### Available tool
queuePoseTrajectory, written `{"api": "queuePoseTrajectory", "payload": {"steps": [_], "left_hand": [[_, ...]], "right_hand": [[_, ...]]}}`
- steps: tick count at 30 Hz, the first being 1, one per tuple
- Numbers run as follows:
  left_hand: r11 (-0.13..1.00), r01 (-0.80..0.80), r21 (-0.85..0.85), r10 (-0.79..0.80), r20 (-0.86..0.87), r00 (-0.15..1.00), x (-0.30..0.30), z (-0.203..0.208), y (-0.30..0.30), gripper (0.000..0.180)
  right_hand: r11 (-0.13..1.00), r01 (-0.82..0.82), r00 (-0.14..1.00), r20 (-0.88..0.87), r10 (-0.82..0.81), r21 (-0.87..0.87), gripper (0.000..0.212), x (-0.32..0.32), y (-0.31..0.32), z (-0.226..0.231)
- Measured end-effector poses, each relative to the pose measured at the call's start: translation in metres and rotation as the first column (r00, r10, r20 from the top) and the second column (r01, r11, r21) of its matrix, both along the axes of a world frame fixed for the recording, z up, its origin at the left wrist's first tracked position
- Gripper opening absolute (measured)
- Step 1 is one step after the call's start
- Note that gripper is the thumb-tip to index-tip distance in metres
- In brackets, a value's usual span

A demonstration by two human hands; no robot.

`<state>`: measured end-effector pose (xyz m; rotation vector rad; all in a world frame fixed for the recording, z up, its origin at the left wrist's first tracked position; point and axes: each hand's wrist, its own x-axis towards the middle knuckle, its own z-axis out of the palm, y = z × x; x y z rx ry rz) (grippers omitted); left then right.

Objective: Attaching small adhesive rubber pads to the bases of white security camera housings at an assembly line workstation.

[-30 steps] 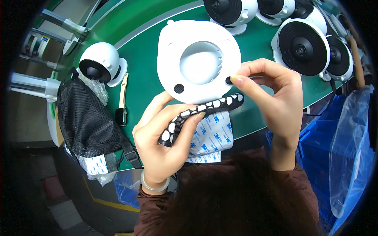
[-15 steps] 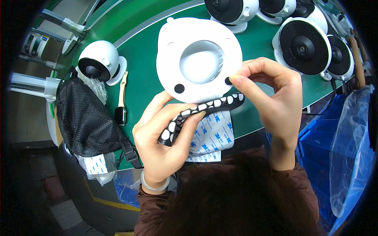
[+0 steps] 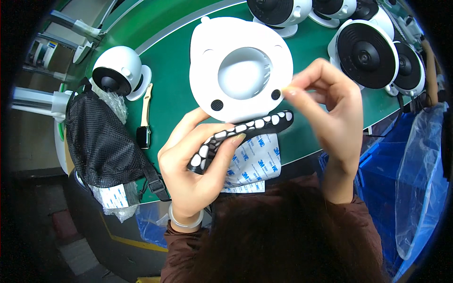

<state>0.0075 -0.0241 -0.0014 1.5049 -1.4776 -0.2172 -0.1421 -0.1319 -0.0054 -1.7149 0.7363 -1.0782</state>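
My left hand (image 3: pixel 191 165) is closed on a bent black strip with rows of white oval patches (image 3: pixel 259 123), thumb in front. Its fingertips reach behind the lower edge of a white rounded shell (image 3: pixel 203 61) with a round hollow in the middle. Two round black textured pads sit on the shell's lower face: a left pad (image 3: pixel 217 105) and a right pad (image 3: pixel 276 95). Beside the right pad is my right hand (image 3: pixel 330 108), thumb and forefinger pinched and slightly blurred. I cannot make out whether anything is between them.
White liner sheets with blue print (image 3: pixel 255 162) lie below the strip. A white ball-shaped device (image 3: pixel 118 63), a smartwatch (image 3: pixel 143 137) and a black mesh bag (image 3: pixel 106 141) are at left. Several white-and-black round devices (image 3: pixel 365 55) stand at right, above blue bins (image 3: pixel 377 188).
My right fingers have come off the right pad and shifted slightly right, leaving the whole pad visible. The shell has moved slightly up and right. My left hand keeps its hold on the strip.
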Motion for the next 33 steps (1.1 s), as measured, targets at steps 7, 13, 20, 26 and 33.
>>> {"api": "queuePoseTrajectory", "payload": {"steps": [7, 13, 20, 26, 33], "left_hand": [[0.996, 0.055, -0.070, -0.072, -0.267, 0.961, -0.003, 0.002, 0.033, 0.017], [0.999, -0.033, -0.007, 0.028, -0.399, 0.916, -0.011, 0.002, 0.018, 0.024], [0.998, -0.064, -0.030, 0.052, -0.288, 0.956, -0.016, 0.005, 0.013, 0.015], [0.996, -0.074, -0.058, 0.063, -0.164, 0.984, -0.019, -0.003, 0.016, 0.018], [0.990, -0.135, -0.034, 0.128, -0.161, 0.979, -0.024, -0.003, 0.011, 0.018]], "right_hand": [[0.916, -0.174, 0.985, -0.047, 0.168, -0.362, 0.030, -0.016, 0.018, 0.003], [0.901, -0.163, 0.987, -0.057, 0.153, -0.403, 0.021, -0.007, 0.027, -0.006], [0.865, -0.082, 0.994, -0.101, 0.037, -0.494, 0.026, -0.006, 0.031, 0.003], [0.874, -0.063, 0.982, -0.187, -0.032, -0.482, 0.017, -0.009, 0.038, 0.003], [0.774, -0.041, 0.959, -0.242, -0.147, -0.632, 0.016, -0.016, 0.039, 0.001]]}}
